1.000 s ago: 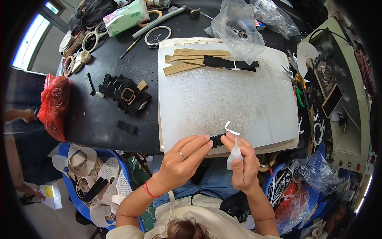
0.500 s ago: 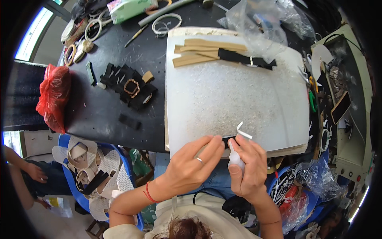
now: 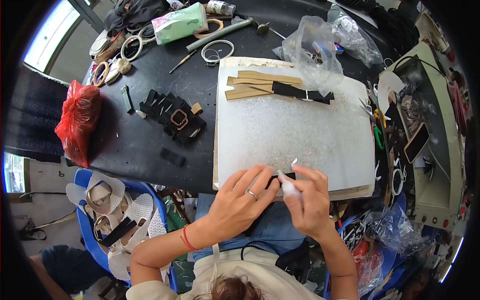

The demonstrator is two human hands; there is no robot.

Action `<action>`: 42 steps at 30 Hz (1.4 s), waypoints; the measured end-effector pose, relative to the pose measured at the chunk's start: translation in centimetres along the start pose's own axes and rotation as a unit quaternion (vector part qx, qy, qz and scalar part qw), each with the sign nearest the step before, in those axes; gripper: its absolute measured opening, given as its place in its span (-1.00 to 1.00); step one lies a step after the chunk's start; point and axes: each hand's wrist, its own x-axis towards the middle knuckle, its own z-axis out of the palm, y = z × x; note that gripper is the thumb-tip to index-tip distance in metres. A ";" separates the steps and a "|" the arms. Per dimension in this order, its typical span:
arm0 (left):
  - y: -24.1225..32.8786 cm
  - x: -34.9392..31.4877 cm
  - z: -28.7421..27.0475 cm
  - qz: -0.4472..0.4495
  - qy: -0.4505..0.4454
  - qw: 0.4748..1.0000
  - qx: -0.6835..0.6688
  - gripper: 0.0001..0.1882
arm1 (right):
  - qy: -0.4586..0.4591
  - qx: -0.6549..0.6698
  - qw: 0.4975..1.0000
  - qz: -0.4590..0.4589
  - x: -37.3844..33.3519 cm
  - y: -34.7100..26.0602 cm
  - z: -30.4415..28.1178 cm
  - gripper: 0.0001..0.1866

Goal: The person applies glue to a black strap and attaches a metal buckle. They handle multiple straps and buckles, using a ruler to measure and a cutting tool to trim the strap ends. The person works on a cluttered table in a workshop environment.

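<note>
Over the near edge of the white board [image 3: 295,132], I see the left hand [image 3: 242,197] with its fingers bent around one end of a short black strap [image 3: 286,176]; its thumb is hidden from me, so I cannot tell how firmly it presses. From my remote view, the right hand [image 3: 309,202] grasps a small white squeeze bottle [image 3: 290,188] between thumb and fingers, the nozzle slanting up and leftward to the strap. Whether the tip touches the strap, I cannot make out. The strap runs between the two hands, partly covered by them, and a curled white strip [image 3: 294,163] stands just beyond the right fingertips.

Farther out, I find tan strips [image 3: 248,93] stacked at the far side of the board, with a black band [image 3: 291,90] lying over their right end. A clear plastic bag [image 3: 312,52] overlaps the board's far right corner. On the dark table [image 3: 135,155] to the left, I have a pile of black straps [image 3: 165,111] with a square buckle [image 3: 179,118] on it, and a knotted red bag [image 3: 79,122] near the table's left end. Below that side, a blue tub [image 3: 82,179] holds pale straps [image 3: 147,225]; far right, a phone [image 3: 416,143] leans at a tilt.
</note>
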 end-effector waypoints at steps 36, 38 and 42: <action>-8.6 9.2 0.3 0.038 0.068 0.997 0.017 -0.69 | 0.147 0.247 0.943 0.168 -2.3 1.8 -1.3 -0.73; -7.9 13.0 3.2 0.076 0.050 0.996 0.002 -0.68 | 0.142 0.248 0.949 0.134 -2.1 1.1 -1.2 -0.73; -7.3 15.7 4.6 0.032 -0.112 0.985 0.127 -0.66 | 0.153 0.287 0.934 0.151 -3.4 0.6 -1.7 -0.73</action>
